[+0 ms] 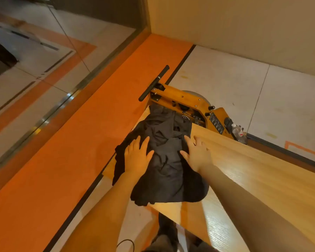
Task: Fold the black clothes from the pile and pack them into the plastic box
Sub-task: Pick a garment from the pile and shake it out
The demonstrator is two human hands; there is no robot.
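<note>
The black clothes (164, 160) lie in a rumpled, unfolded heap at the narrow end of the wooden counter (262, 170), creased and bunched, with dark fabric hanging over the counter's left and near edges

crumpled black cloth garments (167, 160): soft, matt, creased. light wooden tabletop (253, 170): smooth, fine grain, slight sheen. orange-yellow wooden machine frame (182, 99): glossy finish, dark bolts (metal, by the look). black bar handle (154, 82): matt. small clear plastic bottle (237, 131): shiny. orange floor strip (80, 133): matt, faintly textured. pale floor tiles (225, 79): smooth, low sheen.
</note>
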